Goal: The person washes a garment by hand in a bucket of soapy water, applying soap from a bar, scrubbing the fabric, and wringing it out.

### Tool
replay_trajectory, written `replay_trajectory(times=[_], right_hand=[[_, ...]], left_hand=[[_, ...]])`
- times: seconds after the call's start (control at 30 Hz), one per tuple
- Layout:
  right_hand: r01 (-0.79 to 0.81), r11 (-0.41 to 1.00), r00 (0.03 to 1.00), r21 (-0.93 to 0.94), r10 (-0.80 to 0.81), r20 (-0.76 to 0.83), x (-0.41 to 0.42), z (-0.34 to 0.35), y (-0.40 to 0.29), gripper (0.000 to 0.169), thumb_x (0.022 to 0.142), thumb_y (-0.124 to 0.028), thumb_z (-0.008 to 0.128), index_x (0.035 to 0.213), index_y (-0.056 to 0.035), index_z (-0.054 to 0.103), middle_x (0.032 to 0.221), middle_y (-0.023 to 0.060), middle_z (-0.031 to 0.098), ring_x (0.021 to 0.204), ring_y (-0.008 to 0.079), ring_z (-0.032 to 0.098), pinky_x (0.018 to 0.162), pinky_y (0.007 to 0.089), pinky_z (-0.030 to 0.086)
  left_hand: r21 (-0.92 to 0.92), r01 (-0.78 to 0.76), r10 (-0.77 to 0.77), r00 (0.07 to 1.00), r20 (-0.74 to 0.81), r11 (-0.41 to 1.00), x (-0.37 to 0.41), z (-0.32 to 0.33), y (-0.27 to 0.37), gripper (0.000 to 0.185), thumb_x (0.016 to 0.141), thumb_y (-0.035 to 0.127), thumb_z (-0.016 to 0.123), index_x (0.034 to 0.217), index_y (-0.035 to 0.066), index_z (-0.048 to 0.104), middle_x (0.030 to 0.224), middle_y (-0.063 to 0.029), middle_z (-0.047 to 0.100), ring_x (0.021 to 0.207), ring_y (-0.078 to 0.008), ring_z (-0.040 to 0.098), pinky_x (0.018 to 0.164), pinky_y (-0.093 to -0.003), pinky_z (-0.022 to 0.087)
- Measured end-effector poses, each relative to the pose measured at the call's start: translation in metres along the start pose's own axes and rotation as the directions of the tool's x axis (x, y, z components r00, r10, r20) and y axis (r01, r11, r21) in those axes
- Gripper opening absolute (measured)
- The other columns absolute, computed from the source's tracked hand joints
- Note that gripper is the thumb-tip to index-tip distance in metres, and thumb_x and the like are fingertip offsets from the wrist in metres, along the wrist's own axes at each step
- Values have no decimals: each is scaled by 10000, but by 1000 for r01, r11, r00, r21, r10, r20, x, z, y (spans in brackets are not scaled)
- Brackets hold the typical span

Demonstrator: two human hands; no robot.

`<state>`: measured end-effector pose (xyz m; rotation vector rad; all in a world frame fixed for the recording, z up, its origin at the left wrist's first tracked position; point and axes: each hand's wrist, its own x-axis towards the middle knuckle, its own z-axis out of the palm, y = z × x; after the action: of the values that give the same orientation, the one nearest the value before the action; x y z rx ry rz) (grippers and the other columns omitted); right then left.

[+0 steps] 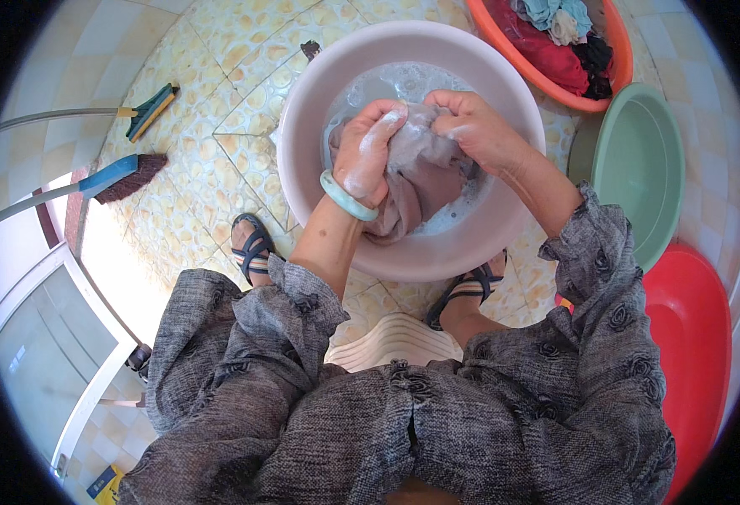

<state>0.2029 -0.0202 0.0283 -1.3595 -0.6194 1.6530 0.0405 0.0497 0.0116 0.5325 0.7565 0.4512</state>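
Note:
A large pale pink plastic basin [307,82] stands on the floor before me, with cloudy, sudsy water [401,77] in it. Over the water both hands grip a wet greyish-mauve cloth garment [423,183], bunched up between them. My left hand [370,142] has foam on its thumb and wrist, just above a pale green bangle [348,197]. Opposite it, my right hand [474,129] pinches another fold of the cloth, its fingers curled in. The garment's lower part hangs into the basin and lies against the near wall; its underside is hidden.
An orange basin [622,63] at upper right holds red, black and light blue clothes [556,16]. Beside it leans a green basin [638,170], with a red tub [686,315] nearer me. A squeegee [149,113] and broom [117,180] stand left. A ridged washboard [395,344] lies between my feet.

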Motion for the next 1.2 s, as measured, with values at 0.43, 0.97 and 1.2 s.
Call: replay_trajectory(times=[0.43, 0.97, 1.2], right_hand=[[183, 979, 960, -86, -197, -201, 5, 12, 12, 236, 916, -253, 588, 963, -32, 655, 785, 4, 633, 739, 96, 584, 666, 265, 476], [305, 173, 839, -936, -514, 179, 36, 33, 27, 199, 852, -258, 584, 809, -68, 624, 727, 137, 628, 667, 290, 641, 593, 385, 520], [578, -15, 558, -816, -722, 409, 23, 62, 43, 90, 809, -215, 596, 823, -136, 636, 793, 63, 620, 676, 209, 644, 596, 364, 514]], left_hand=[[154, 15, 12, 985, -174, 988, 17, -18, -11, 296, 976, 291, 515, 944, 10, 603, 871, -42, 615, 780, -113, 552, 710, -260, 470], [-363, 17, -101, 971, -215, 932, 20, -13, -72, 213, 947, 246, 552, 1028, 54, 593, 1004, -80, 623, 933, -203, 616, 784, -330, 519], [-448, 146, -42, 971, 233, 882, 29, -76, -83, 254, 986, 213, 413, 1167, 90, 541, 1155, -99, 578, 1039, -200, 576, 887, -321, 490]])
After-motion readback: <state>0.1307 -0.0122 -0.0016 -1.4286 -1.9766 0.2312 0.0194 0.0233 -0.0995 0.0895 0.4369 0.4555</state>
